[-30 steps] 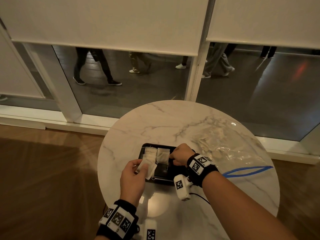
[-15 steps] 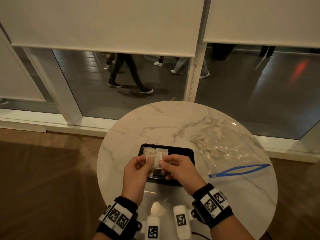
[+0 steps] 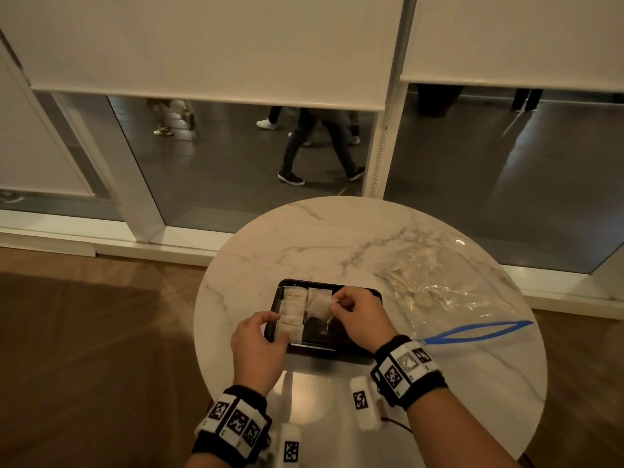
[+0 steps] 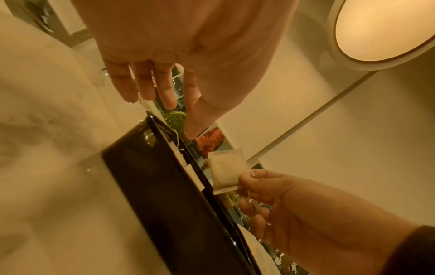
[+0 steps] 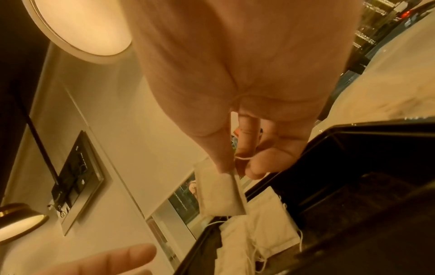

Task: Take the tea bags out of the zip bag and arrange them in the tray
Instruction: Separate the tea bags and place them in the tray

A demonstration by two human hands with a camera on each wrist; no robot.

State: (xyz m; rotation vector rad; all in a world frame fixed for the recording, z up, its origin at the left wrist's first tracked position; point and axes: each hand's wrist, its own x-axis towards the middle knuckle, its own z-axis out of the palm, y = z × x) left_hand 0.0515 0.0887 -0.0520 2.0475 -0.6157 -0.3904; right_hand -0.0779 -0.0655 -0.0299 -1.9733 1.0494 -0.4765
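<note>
Black tray holds tea bags at left; right hand pinches one tea bag above it; left hand hovers relaxed, empty.

Likely café or lobby seating beside public walkway. Round marble table, wood floor, floor-level windows under half-lowered roller blinds, passers-by's legs outside, round ceiling lamp.
</note>
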